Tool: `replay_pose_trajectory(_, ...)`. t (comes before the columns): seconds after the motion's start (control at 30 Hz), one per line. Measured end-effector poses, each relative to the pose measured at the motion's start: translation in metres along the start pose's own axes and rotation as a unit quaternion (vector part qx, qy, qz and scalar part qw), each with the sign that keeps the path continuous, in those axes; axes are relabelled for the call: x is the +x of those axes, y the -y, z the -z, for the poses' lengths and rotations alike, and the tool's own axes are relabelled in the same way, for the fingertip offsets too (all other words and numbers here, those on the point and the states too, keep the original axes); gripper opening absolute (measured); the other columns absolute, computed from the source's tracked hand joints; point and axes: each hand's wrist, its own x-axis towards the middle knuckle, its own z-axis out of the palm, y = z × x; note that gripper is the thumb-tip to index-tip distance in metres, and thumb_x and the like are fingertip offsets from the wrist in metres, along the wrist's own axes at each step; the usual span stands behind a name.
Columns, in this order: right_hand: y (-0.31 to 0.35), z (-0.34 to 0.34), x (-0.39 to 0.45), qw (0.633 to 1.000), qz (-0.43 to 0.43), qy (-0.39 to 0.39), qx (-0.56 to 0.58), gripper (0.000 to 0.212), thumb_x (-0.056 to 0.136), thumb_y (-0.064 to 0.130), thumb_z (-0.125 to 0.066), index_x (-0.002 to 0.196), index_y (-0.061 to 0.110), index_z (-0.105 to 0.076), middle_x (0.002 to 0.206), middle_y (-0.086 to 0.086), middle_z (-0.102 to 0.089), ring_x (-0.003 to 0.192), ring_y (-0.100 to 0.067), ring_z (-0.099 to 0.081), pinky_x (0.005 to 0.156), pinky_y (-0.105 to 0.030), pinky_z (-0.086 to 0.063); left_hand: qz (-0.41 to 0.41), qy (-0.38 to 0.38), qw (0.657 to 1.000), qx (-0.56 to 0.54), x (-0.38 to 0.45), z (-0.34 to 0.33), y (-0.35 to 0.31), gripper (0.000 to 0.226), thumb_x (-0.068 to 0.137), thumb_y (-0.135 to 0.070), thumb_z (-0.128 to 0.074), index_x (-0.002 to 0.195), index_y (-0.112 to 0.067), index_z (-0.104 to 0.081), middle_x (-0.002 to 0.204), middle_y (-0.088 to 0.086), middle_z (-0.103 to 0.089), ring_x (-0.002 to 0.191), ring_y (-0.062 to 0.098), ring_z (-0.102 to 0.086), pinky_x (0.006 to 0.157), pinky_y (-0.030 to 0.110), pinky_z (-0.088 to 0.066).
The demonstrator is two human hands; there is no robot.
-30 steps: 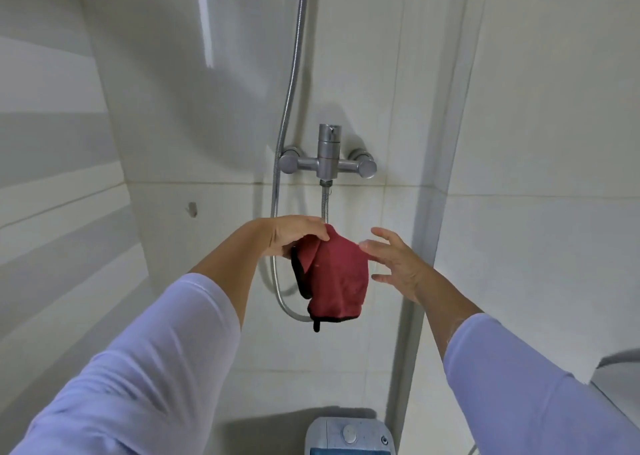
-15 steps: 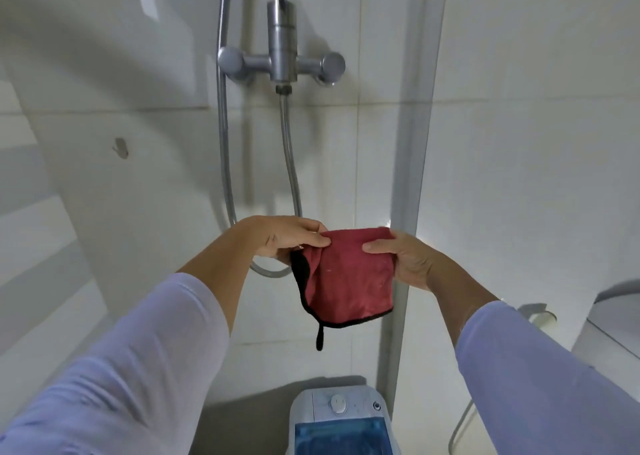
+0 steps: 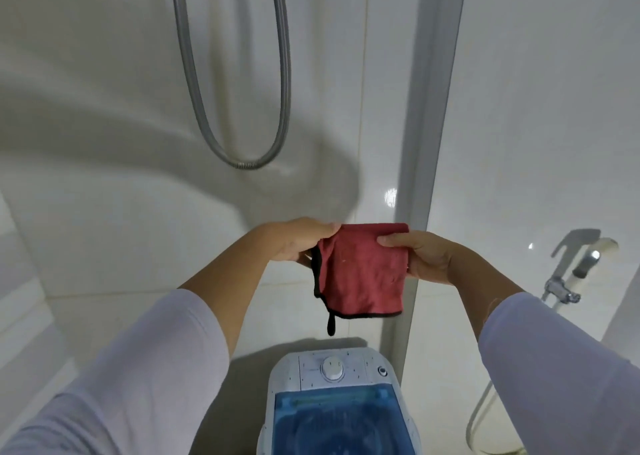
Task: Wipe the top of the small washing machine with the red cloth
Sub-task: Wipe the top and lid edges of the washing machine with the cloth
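Note:
The red cloth, edged in black with a short loop dangling at its lower left, hangs in the air between both hands. My left hand pinches its upper left corner and my right hand pinches its upper right edge. Below the cloth, at the bottom of the view, stands the small washing machine: a pale blue-white body, a round white dial at the back and a see-through blue lid. The cloth is well above the machine's top and does not touch it.
White tiled walls close in on all sides. A metal shower hose loops down the wall above the hands. A white vertical post runs behind the cloth. A spray tap with a white hose sits low on the right wall.
The view has tilted down, so the shower mixer left the frame and more of the washing machine shows. My right hand took hold of the cloth, now spread between both hands.

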Motion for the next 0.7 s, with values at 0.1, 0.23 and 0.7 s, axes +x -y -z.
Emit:
replay_pose_trajectory(0.1, -0.036, -0.005, 0.004, 0.997, 0.015, 0.003, 0.076, 0.042, 0.078, 0.025, -0.064, 0.118, 0.012, -0.060, 0.110, -0.010, -0.068, 0.101, -0.026, -0.064, 0.101, -0.045, -0.046, -0.020, -0.011, 0.999, -0.048, 0.008, -0.024, 0.032, 0.056, 0.098, -0.050, -0.036, 0.124, -0.004, -0.057, 0.116, 0.018, -0.062, 0.101, 0.029, -0.062, 0.096, 0.045, -0.051)
replay_pose_trajectory(0.23, -0.071, -0.014, -0.004, 0.996, -0.006, -0.009, 0.092, 0.031, 0.090, 0.027, -0.054, 0.115, 0.010, -0.061, 0.100, -0.009, -0.071, 0.090, -0.022, -0.068, 0.087, -0.038, -0.055, -0.018, 0.087, 0.995, -0.049, 0.001, -0.048, 0.059, 0.081, 0.066, -0.066, -0.066, 0.129, -0.017, -0.054, 0.123, 0.009, -0.065, 0.110, 0.029, -0.065, 0.091, 0.047, -0.054)
replay_pose_trajectory(0.7, -0.084, -0.031, -0.083, 0.993, 0.036, 0.099, 0.058, 0.061, 0.071, -0.003, -0.068, 0.129, 0.004, -0.051, 0.122, -0.013, -0.062, 0.108, -0.027, -0.063, 0.088, -0.036, -0.056, -0.050, 0.058, 0.995, -0.060, -0.060, -0.067, 0.062, 0.054, 0.080, 0.001, -0.072, 0.117, -0.026, -0.044, 0.114, 0.001, -0.059, 0.106, 0.022, -0.061, 0.088, 0.036, -0.054)
